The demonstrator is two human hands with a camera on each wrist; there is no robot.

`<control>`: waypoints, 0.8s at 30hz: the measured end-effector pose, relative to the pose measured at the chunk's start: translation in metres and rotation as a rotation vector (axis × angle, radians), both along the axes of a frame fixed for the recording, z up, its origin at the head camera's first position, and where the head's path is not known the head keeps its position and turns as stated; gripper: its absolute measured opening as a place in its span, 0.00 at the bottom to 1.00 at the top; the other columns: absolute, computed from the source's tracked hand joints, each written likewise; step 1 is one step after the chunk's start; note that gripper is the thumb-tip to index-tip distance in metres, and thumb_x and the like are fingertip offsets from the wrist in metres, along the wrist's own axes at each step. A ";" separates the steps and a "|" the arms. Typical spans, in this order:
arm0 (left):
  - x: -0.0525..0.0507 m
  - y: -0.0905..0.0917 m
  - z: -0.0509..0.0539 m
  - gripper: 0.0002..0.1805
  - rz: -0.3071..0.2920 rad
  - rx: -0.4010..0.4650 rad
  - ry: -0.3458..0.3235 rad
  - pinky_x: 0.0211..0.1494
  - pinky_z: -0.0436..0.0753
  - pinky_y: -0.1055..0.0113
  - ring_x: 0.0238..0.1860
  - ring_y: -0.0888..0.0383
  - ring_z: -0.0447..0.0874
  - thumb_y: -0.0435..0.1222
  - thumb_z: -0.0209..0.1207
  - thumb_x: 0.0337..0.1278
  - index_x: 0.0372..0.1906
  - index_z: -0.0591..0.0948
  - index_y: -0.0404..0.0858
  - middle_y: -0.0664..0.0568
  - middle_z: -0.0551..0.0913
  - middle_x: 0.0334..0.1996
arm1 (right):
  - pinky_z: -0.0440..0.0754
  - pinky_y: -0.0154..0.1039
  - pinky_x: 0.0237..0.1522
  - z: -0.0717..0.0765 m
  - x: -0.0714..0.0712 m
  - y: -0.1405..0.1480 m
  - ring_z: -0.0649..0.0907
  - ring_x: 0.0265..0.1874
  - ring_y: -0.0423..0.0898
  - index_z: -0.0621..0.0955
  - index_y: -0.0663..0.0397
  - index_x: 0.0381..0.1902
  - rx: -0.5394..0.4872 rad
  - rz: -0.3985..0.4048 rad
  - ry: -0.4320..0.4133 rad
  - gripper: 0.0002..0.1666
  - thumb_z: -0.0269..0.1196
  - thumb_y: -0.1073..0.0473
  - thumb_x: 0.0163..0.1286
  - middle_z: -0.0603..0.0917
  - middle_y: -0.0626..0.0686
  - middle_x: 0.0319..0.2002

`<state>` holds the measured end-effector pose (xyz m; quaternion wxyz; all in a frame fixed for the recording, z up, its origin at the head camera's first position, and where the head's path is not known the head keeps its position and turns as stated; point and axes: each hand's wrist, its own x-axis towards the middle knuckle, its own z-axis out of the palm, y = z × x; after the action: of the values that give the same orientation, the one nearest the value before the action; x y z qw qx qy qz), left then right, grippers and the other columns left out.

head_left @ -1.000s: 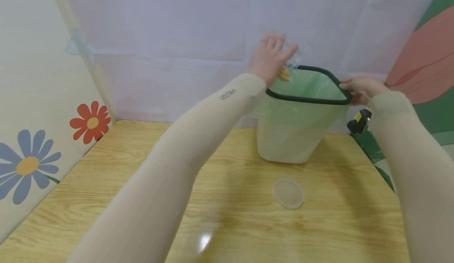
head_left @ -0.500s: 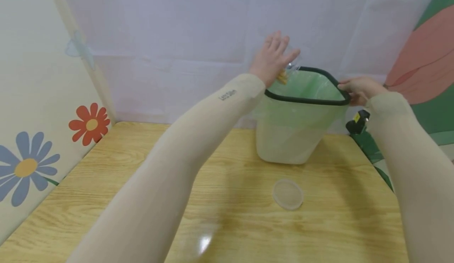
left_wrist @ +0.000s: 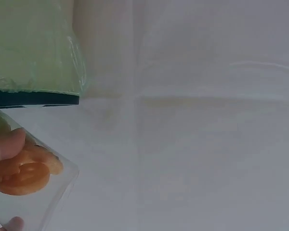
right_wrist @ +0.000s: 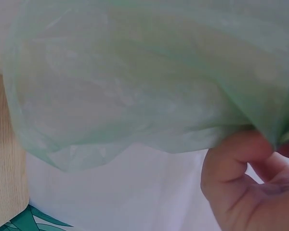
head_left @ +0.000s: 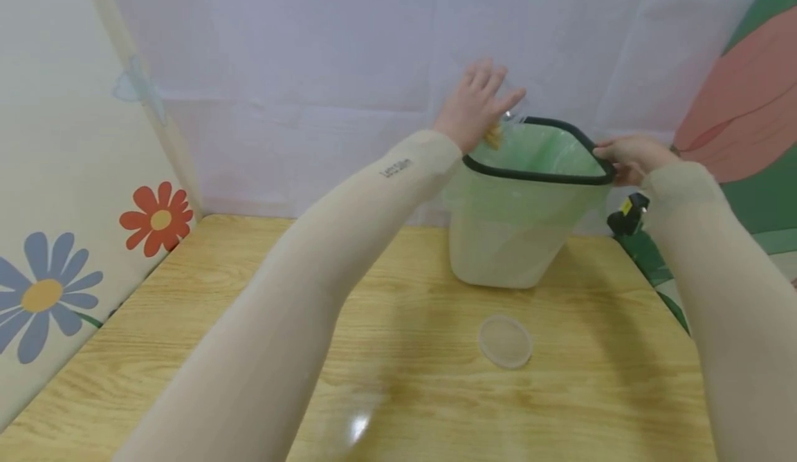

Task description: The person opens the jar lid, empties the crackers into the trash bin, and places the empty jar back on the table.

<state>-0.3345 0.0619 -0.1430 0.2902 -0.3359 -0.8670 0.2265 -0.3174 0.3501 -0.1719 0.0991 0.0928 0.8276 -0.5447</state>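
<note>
Holding a clear plastic container [left_wrist: 58, 192] of orange pieces [left_wrist: 24, 180] close to the trash bin [head_left: 504, 247]'s rim [head_left: 542, 177], the left hand [head_left: 476, 104] has fingers spread; opposite, the right hand [head_left: 638, 155] pinches the rim and green liner [head_left: 560, 149].

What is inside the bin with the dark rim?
A green liner lines the bin, its edge hanging outside below the rim. The near wall hides the bottom, so I cannot tell whether anything lies there.
</note>
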 end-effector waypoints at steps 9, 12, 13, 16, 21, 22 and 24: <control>-0.002 -0.001 -0.001 0.39 0.018 0.063 -0.002 0.75 0.42 0.50 0.74 0.37 0.44 0.38 0.55 0.67 0.78 0.51 0.51 0.38 0.51 0.75 | 0.81 0.29 0.37 0.000 0.001 0.000 0.79 0.29 0.32 0.44 0.61 0.76 0.041 0.022 0.003 0.38 0.47 0.56 0.77 0.67 0.55 0.56; -0.001 -0.001 0.002 0.41 0.041 0.041 0.007 0.75 0.42 0.50 0.74 0.37 0.43 0.37 0.56 0.66 0.78 0.49 0.51 0.38 0.50 0.75 | 0.82 0.29 0.38 0.001 0.001 -0.002 0.79 0.29 0.33 0.46 0.60 0.76 0.016 0.005 0.004 0.38 0.49 0.56 0.77 0.68 0.53 0.54; -0.001 0.000 0.003 0.42 0.048 0.035 0.011 0.75 0.42 0.50 0.74 0.37 0.43 0.36 0.57 0.66 0.78 0.48 0.51 0.38 0.50 0.75 | 0.82 0.29 0.37 0.001 0.000 -0.002 0.79 0.29 0.33 0.46 0.60 0.76 0.011 0.001 0.003 0.38 0.49 0.56 0.76 0.68 0.52 0.53; 0.001 0.000 0.006 0.44 0.067 0.010 0.022 0.75 0.42 0.49 0.74 0.37 0.42 0.36 0.58 0.64 0.78 0.46 0.51 0.38 0.48 0.75 | 0.82 0.30 0.37 0.002 -0.001 -0.003 0.80 0.29 0.33 0.47 0.59 0.76 0.002 -0.009 0.004 0.38 0.49 0.57 0.76 0.69 0.50 0.51; 0.003 -0.001 0.008 0.46 0.060 -0.036 0.022 0.75 0.39 0.49 0.74 0.37 0.40 0.34 0.58 0.64 0.78 0.44 0.51 0.38 0.45 0.76 | 0.81 0.29 0.38 0.002 -0.001 -0.003 0.79 0.30 0.32 0.45 0.59 0.77 0.021 0.002 -0.005 0.38 0.48 0.56 0.77 0.66 0.55 0.59; 0.003 -0.001 0.008 0.46 0.053 -0.044 0.022 0.75 0.39 0.49 0.74 0.37 0.39 0.35 0.58 0.64 0.78 0.44 0.50 0.38 0.45 0.76 | 0.81 0.29 0.38 0.001 -0.001 -0.003 0.78 0.30 0.32 0.45 0.59 0.77 0.027 0.006 -0.007 0.38 0.47 0.56 0.77 0.65 0.57 0.61; 0.003 -0.001 0.008 0.46 0.042 -0.052 0.027 0.75 0.39 0.49 0.75 0.37 0.39 0.35 0.59 0.64 0.78 0.45 0.50 0.38 0.45 0.76 | 0.81 0.29 0.38 0.001 0.000 -0.003 0.78 0.30 0.32 0.45 0.59 0.77 0.037 0.004 -0.009 0.38 0.47 0.56 0.77 0.62 0.57 0.64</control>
<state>-0.3317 0.0606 -0.1349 0.2883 -0.3222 -0.8635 0.2597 -0.3178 0.3467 -0.1706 0.1020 0.0956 0.8371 -0.5289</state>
